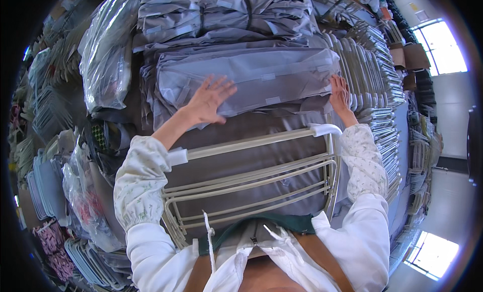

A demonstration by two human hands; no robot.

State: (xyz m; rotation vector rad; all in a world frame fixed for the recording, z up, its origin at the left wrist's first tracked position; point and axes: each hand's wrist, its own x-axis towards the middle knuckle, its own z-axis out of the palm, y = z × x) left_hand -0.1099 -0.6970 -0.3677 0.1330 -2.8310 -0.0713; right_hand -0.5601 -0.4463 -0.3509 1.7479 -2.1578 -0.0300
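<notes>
We had the folded grey cover [282, 70] in front of us, on the far side of the pale tube frame [251, 143], with its long axis running across us from left to right, roughly in line with the frame's nearest long rail. Our left hand [214, 97] was over the near side of its left half, well in from the left end, with fingers spread apart and clamped on nothing; we could not tell whether the palm pressed the cloth or hung just above it. Our right hand [340, 93] was at the opposite end, right beside the short right edge, so it was the nearer hand to that end. Its fingers were bent, but we could not tell whether they pinched the cloth or only touched it. From the right hand, the cover stretched away to the left; from the left hand, most of it lay to the right and beyond. A strapped grey bundle [226, 15] lay farther off, and stacked frames [359, 73] stood just past our right hand
</notes>
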